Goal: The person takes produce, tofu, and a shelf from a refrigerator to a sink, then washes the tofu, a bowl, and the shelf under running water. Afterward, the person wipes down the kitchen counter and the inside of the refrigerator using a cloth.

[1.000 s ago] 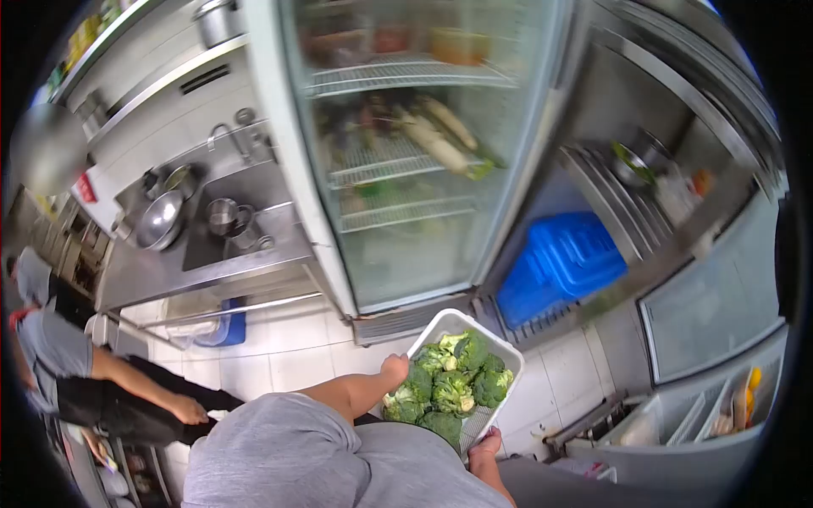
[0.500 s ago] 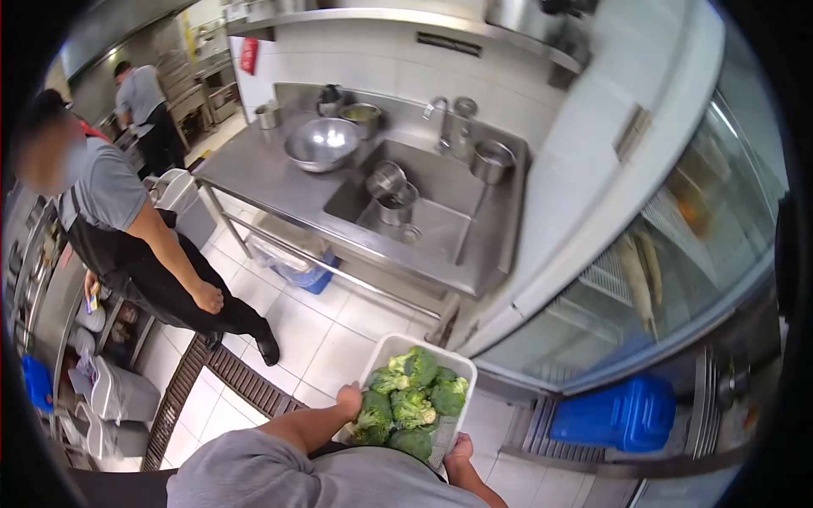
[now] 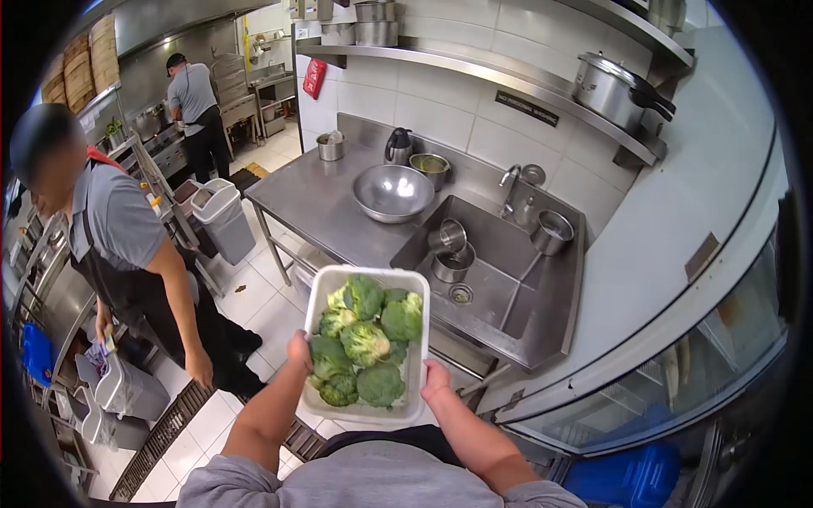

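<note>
A white plastic tray (image 3: 416, 339) holding several broccoli heads (image 3: 366, 342) is held up in front of my body, near the sink counter's front edge. My left hand (image 3: 299, 354) grips its left rim, and my right hand (image 3: 435, 380) grips its right side near the lower corner. The fingers of both hands are partly hidden by the tray. Some white tray bottom shows at the lower edge beside the broccoli.
Ahead stands a steel counter (image 3: 309, 199) with a metal bowl (image 3: 393, 193) and a sink (image 3: 483, 292) holding pots. A person in an apron (image 3: 135, 245) is at the left; another person (image 3: 199, 106) stands farther back. A glass-door fridge (image 3: 660, 364) is at the right.
The view has swung left from the fridge to the sink counter. Both hands still hold the tray, now raised higher and farther forward. The nearby person appears larger.
</note>
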Motion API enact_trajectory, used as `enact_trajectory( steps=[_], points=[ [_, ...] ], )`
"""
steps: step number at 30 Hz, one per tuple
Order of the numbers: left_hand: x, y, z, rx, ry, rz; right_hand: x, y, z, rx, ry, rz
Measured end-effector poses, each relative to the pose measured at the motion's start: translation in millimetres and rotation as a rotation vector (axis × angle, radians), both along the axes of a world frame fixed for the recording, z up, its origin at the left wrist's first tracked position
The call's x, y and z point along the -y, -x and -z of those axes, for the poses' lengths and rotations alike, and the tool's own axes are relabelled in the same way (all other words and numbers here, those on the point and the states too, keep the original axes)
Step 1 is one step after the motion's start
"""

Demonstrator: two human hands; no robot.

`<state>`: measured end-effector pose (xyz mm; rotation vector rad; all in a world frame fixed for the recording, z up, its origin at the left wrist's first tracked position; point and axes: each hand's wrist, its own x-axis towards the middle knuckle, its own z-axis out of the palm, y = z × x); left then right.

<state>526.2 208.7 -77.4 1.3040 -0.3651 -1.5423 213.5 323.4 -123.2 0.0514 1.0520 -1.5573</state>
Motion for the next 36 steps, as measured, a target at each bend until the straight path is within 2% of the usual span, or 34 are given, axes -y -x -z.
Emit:
enact_trajectory(
  steps=[2,3,4,5,6,9,10,12,14,15,16,18,19,21,22,24,26,27,28,29,31,32,33,34,35,36],
  points=[
    [55.8,-43.0,32.5,-0.024,0.008,-0.025,26.0,-32.6,-53.0,-0.076,0.009,-0.055],
    [61.7,-59.4,25.4,-0.003,0.003,-0.028,31.1,-46.8,-65.2,-0.155,0.022,-0.106],
    [60.3,-75.3,18.4,0.004,0.011,-0.035,38.3,-59.1,-68.7,-0.148,0.032,-0.112],
    [110.8,-38.9,6.4,-0.098,0.009,0.002,113.0,-20.0,-60.9,-0.204,0.020,-0.112],
    [129.1,-35.1,-12.4,-0.204,0.006,0.058,147.0,-15.1,-63.7,-0.264,0.006,-0.092],
    [144.6,-22.3,-63.4,-0.132,-0.015,0.000,218.2,-11.4,-98.2,-0.186,-0.004,-0.187],
    [195.4,-45.1,-0.3,-0.057,0.012,-0.068,247.0,-12.9,-106.0,-0.179,0.010,-0.203],
    [219.1,-43.9,-16.2,-0.096,0.087,-0.101,310.6,-15.0,-121.8,-0.331,0.114,-0.243],
    [249.6,-48.5,-14.2,-0.202,0.054,-0.117,374.2,-9.2,-143.0,-0.244,0.163,-0.454],
    [269.7,-56.8,-3.7,-0.290,0.029,-0.106,398.8,-15.4,-150.5,-0.504,0.271,-0.363],
    [280.4,-54.9,-14.4,-0.304,0.030,-0.178,423.7,-25.2,-157.9,-0.770,0.384,-0.273],
    [321.3,-67.8,-11.7,-0.412,0.046,-0.229,443.8,-48.1,-200.0,-1.232,0.297,-0.263],
    [341.2,-70.3,-16.7,-0.414,0.058,-0.302,443.8,-57.3,-210.9,-1.237,0.296,-0.289],
    [392.2,-78.9,-33.4,-0.414,0.070,-0.380,448.1,-67.7,-219.6,-1.135,0.534,-0.354],
    [419.3,-85.7,-40.9,-0.427,0.093,-0.394,449.3,-65.2,-209.6,-1.182,0.590,-0.369],
    [448.5,-103.3,-38.9,-0.432,0.094,-0.388,434.4,-51.7,-204.4,-1.207,0.544,-0.426],
    [475.3,-133.1,-46.5,-0.120,0.195,-0.071,419.8,-26.8,-159.9,-1.060,0.360,-0.329],
    [490.3,-155.3,-33.4,-0.097,0.118,0.058,405.7,-15.2,-151.3,-1.007,0.260,-0.241],
    [487.4,-164.6,-42.2,-0.090,0.052,0.183,390.8,1.5,-133.9,-0.906,0.109,-0.165],
    [488.1,-177.1,-33.5,0.067,-0.038,0.357,372.7,15.2,-128.0,-0.918,0.033,-0.066],
    [491.6,-208.1,18.1,0.411,-0.191,0.638,340.9,36.3,-123.6,-0.880,-0.059,0.179],
    [490.5,-227.5,39.1,0.744,-0.162,0.904,321.9,45.1,-121.8,-0.837,-0.077,0.323],
    [503.6,-252.1,102.6,0.795,-0.167,1.180,306.6,54.5,-115.0,-0.879,-0.054,0.477],
    [495.1,-242.2,50.4,0.956,-0.144,1.424,292.2,41.9,-139.8,-0.855,-0.102,0.601],
    [497.0,-237.0,37.8,1.260,0.456,1.687,273.2,40.0,-141.7,-0.838,-0.076,0.693],
    [500.2,-208.8,8.3,1.350,0.342,1.635,265.2,24.9,-158.8,-0.815,-0.143,0.797]
  ],
)
